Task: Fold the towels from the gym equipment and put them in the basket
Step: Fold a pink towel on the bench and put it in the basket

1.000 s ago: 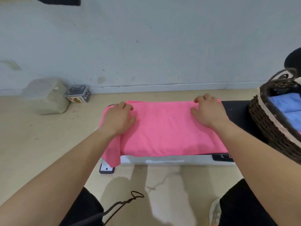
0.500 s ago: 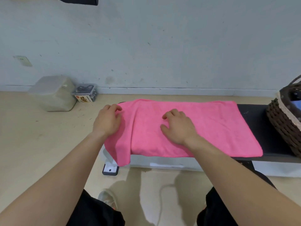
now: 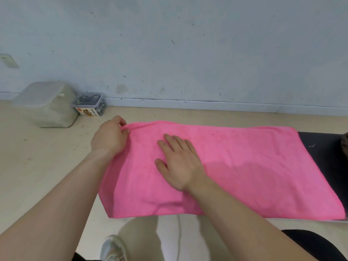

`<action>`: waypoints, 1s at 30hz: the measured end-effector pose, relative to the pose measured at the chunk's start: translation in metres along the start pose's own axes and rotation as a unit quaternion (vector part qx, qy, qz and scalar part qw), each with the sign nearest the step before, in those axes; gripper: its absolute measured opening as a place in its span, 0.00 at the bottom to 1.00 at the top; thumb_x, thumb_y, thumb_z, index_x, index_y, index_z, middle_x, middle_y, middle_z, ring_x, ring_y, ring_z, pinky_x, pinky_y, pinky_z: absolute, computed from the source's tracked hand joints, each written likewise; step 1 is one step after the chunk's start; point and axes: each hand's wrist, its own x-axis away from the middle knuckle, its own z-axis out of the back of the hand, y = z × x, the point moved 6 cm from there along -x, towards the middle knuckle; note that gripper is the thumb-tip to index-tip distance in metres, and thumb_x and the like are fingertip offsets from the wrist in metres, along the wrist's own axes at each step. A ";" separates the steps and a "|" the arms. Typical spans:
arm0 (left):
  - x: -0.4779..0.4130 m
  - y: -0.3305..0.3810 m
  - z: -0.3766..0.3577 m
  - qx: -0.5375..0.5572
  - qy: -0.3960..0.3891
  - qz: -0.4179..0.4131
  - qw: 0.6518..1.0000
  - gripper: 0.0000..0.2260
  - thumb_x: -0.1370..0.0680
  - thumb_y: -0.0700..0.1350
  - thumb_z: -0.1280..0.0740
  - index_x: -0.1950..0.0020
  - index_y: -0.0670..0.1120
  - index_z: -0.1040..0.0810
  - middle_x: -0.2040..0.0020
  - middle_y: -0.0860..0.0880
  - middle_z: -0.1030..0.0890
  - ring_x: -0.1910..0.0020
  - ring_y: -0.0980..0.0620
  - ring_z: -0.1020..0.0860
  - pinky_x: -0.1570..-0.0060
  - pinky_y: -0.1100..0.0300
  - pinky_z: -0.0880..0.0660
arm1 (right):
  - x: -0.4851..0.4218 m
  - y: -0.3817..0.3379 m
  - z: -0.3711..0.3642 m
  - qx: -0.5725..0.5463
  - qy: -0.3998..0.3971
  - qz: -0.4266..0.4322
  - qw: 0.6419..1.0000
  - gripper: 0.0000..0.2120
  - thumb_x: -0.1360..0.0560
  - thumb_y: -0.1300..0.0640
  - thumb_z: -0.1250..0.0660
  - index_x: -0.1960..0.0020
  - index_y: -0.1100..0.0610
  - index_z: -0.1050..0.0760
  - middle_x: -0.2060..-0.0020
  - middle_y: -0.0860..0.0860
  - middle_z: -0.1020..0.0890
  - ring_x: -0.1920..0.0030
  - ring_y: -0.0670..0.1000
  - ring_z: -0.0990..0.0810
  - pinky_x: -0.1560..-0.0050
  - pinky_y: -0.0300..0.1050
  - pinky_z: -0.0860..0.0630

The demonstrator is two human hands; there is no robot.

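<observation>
A pink towel (image 3: 244, 166) lies spread across the black bench top (image 3: 327, 147), its left end hanging over the bench's end. My left hand (image 3: 110, 138) pinches the towel's far left corner between thumb and fingers. My right hand (image 3: 178, 166) rests flat on the towel, palm down, fingers spread, a little left of the towel's middle. Only a dark sliver of the wicker basket (image 3: 344, 142) shows at the right edge of the frame.
A grey plastic container (image 3: 45, 104) and a small clear box of clips (image 3: 89, 105) sit on the floor by the wall at the left. My shoe (image 3: 113, 248) and dark trouser legs are below the bench. Pale floor surrounds the bench.
My right hand slid left from the towel's right end to near its middle. My left hand moved to the far left corner and pinched it. The view shifted left, pushing the basket out of frame.
</observation>
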 end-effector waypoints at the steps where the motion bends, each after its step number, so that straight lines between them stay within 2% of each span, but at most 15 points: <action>1: -0.004 0.001 0.004 0.015 0.018 -0.010 1.000 0.05 0.22 0.49 0.33 0.47 0.52 0.23 0.47 0.44 0.19 0.46 0.40 0.23 0.52 0.50 0.26 | 0.001 -0.001 -0.002 -0.004 -0.008 0.000 1.000 0.31 0.21 0.41 0.51 0.20 0.52 0.44 0.20 0.53 0.45 0.21 0.56 0.47 0.22 0.58 0.53; 4: -0.014 0.008 0.015 0.021 0.058 -0.022 0.998 0.06 0.23 0.46 0.34 0.47 0.55 0.22 0.44 0.47 0.21 0.46 0.42 0.22 0.52 0.51 0.26 | 0.007 -0.006 -0.005 0.004 -0.019 0.008 1.000 0.36 0.23 0.37 0.58 0.19 0.51 0.48 0.19 0.53 0.50 0.20 0.56 0.51 0.22 0.59 0.58; 6: -0.015 0.013 0.016 -0.010 0.068 -0.010 0.998 0.13 0.23 0.44 0.36 0.40 0.54 0.22 0.38 0.46 0.24 0.40 0.41 0.24 0.46 0.50 0.28 | 0.010 -0.005 -0.005 0.010 -0.017 0.009 1.000 0.39 0.26 0.35 0.61 0.19 0.51 0.49 0.19 0.52 0.49 0.20 0.56 0.50 0.22 0.59 0.58; 10: 0.005 0.036 0.007 -0.045 0.009 0.003 0.999 0.20 0.21 0.49 0.38 0.29 0.53 0.29 0.26 0.45 0.33 0.29 0.40 0.33 0.33 0.45 0.34 | 0.012 0.000 0.000 0.013 -0.005 -0.015 1.000 0.40 0.27 0.35 0.62 0.19 0.52 0.48 0.19 0.53 0.48 0.20 0.55 0.49 0.21 0.58 0.56; 14: 0.045 0.059 -0.017 -0.048 -0.069 -0.064 0.994 0.28 0.19 0.58 0.43 0.22 0.48 0.40 0.20 0.42 0.42 0.22 0.40 0.43 0.25 0.43 0.42 | 0.008 0.003 -0.001 0.005 -0.047 -0.019 0.999 0.34 0.19 0.38 0.54 0.18 0.53 0.53 0.19 0.52 0.54 0.20 0.53 0.55 0.21 0.57 0.59; 16: 0.062 0.058 -0.033 -0.075 -0.102 -0.091 0.988 0.31 0.18 0.62 0.48 0.19 0.49 0.47 0.18 0.44 0.49 0.20 0.42 0.50 0.23 0.42 0.49 | 0.007 0.006 0.005 -0.002 -0.048 -0.017 0.999 0.33 0.18 0.41 0.50 0.18 0.54 0.53 0.19 0.51 0.53 0.20 0.52 0.55 0.21 0.55 0.58; 18: 0.069 0.054 -0.039 -0.090 -0.112 -0.100 0.985 0.32 0.18 0.64 0.53 0.18 0.50 0.51 0.18 0.45 0.53 0.19 0.44 0.54 0.23 0.41 0.52 | 0.009 0.015 0.016 -0.006 -0.028 -0.027 0.999 0.32 0.18 0.41 0.49 0.19 0.54 0.51 0.19 0.52 0.50 0.20 0.52 0.52 0.21 0.54 0.56; 23: 0.071 0.072 -0.029 -0.097 -0.073 -0.119 0.985 0.30 0.19 0.61 0.49 0.20 0.47 0.44 0.19 0.42 0.47 0.20 0.42 0.48 0.24 0.40 0.48 | 0.029 0.058 0.043 -0.009 0.011 -0.082 0.997 0.31 0.18 0.42 0.47 0.19 0.55 0.47 0.20 0.53 0.44 0.21 0.54 0.46 0.21 0.54 0.51; 30: 0.092 0.176 -0.047 -0.029 -0.091 -0.215 0.972 0.30 0.19 0.58 0.44 0.22 0.44 0.40 0.21 0.40 0.40 0.22 0.42 0.40 0.25 0.44 0.41 | 0.082 0.132 0.077 -0.022 0.065 -0.190 0.979 0.32 0.19 0.42 0.44 0.21 0.57 0.43 0.22 0.57 0.39 0.23 0.57 0.41 0.23 0.55 0.45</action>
